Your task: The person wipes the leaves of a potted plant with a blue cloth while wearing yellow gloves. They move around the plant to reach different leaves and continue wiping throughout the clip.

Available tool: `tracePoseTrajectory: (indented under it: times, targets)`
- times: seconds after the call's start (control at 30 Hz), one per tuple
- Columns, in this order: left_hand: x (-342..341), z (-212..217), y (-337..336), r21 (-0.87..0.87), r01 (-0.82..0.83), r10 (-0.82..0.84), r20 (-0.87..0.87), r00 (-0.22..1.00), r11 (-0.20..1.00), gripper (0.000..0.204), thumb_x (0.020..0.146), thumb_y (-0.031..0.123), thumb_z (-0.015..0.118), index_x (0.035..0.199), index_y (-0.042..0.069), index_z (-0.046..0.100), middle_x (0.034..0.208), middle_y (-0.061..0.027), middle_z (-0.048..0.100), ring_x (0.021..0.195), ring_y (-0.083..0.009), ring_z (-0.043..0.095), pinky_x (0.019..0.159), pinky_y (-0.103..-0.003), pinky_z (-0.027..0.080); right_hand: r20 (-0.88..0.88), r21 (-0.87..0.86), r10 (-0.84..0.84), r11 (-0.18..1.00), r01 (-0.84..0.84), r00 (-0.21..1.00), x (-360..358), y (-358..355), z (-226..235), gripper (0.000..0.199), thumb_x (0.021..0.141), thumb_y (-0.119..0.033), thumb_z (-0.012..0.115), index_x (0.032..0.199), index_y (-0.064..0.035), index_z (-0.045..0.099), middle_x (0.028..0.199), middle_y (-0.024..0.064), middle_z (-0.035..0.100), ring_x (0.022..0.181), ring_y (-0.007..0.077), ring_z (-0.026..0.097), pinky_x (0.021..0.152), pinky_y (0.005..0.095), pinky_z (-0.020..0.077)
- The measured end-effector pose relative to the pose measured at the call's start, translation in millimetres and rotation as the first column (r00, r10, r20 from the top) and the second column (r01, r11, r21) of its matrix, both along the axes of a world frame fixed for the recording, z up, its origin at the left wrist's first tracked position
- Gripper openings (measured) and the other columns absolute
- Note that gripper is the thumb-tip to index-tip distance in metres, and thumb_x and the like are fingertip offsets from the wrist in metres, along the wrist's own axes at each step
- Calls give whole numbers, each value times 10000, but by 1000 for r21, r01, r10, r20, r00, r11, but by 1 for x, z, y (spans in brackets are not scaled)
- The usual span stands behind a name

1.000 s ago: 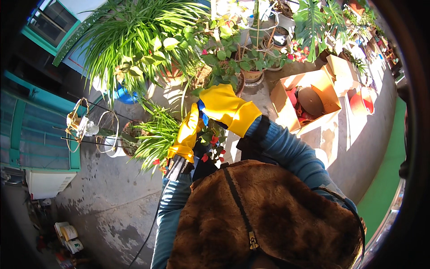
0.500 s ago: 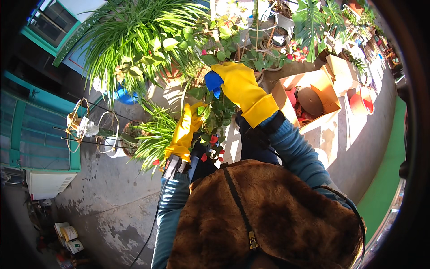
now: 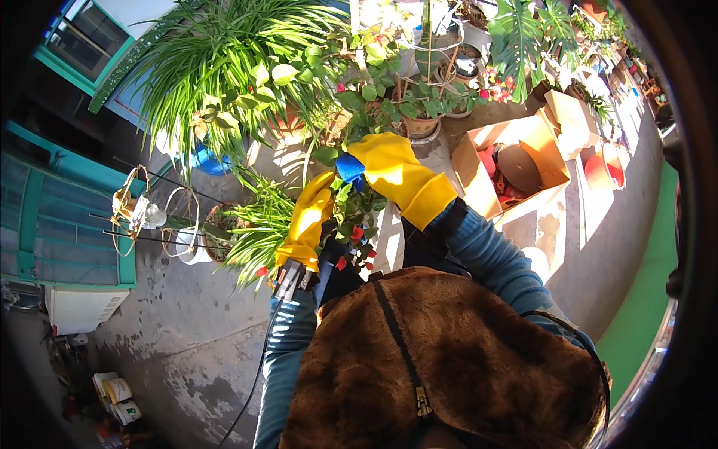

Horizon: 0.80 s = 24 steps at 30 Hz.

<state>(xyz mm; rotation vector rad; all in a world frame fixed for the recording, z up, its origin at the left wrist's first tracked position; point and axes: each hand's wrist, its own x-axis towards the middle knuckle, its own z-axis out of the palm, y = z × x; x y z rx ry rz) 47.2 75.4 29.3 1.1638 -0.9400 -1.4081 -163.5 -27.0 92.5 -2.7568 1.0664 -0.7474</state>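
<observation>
My right hand (image 3: pixel 396 172), in a yellow rubber glove, is closed on a blue cloth (image 3: pixel 349 168) that sticks out past its fingertips. The cloth presses up against the green leaves of a red-flowered plant (image 3: pixel 351 217) in front of me. My left hand (image 3: pixel 308 213), also gloved in yellow, reaches up along the left side of this plant. Its fingers bend in at a leaf beside the cloth, and their tips are partly hidden. The plant's red blooms hang below, between my wrists. A small grey device with a cable (image 3: pixel 290 280) is strapped at my left wrist.
Beyond my hands a large spider plant (image 3: pixel 224 75) spreads on the left, with a terracotta pot (image 3: pixel 419 127) further right. An open cardboard box (image 3: pixel 550 161) holding round brown and red things stands to the right, near a red bucket (image 3: pixel 604 170). A white pot (image 3: pixel 193 245) stands left.
My right hand and the blue cloth have come down and slightly left, closer to my left hand. A terracotta pot behind has come into sight. My left hand has barely moved.
</observation>
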Motion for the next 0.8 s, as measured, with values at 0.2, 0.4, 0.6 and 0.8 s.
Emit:
tracePoseTrajectory:
  times: [0.2,0.4,0.6,0.8]
  targets:
    - [-5,3,-2,-19,64,-65,-97,993,998,511,1048,174,587,1536,56,489,939,37,584,757,-67,502,655,-229,378,79,58,-205,978,201,976,-8,-8,11,158,789,-192,711,943,-155,717,948,122,726,949,415,692,796,517,549]
    - [-13,-2,-10,52,-59,65,-141,988,997,292,1044,155,609,1309,49,669,1084,-38,719,856,-95,653,760,-232,539,47,18,-10,1000,9,999,-4,-15,16,170,786,-150,702,955,-168,697,926,99,681,887,390,673,750,497,533]
    - [-15,-11,-12,109,-240,250,-87,964,965,252,1040,202,621,1244,63,671,930,-4,691,739,-81,614,646,-229,490,-175,-49,161,984,-172,971,6,-8,-1,85,789,-157,703,872,-158,687,842,101,654,817,378,662,682,483,532]
    - [-16,-13,-15,86,-313,320,-85,944,946,277,1044,237,605,1254,67,665,969,-24,718,712,-80,635,629,-221,513,32,-82,269,961,-266,963,-2,-5,-1,85,801,-169,700,885,-178,703,839,105,653,770,385,654,645,493,524]
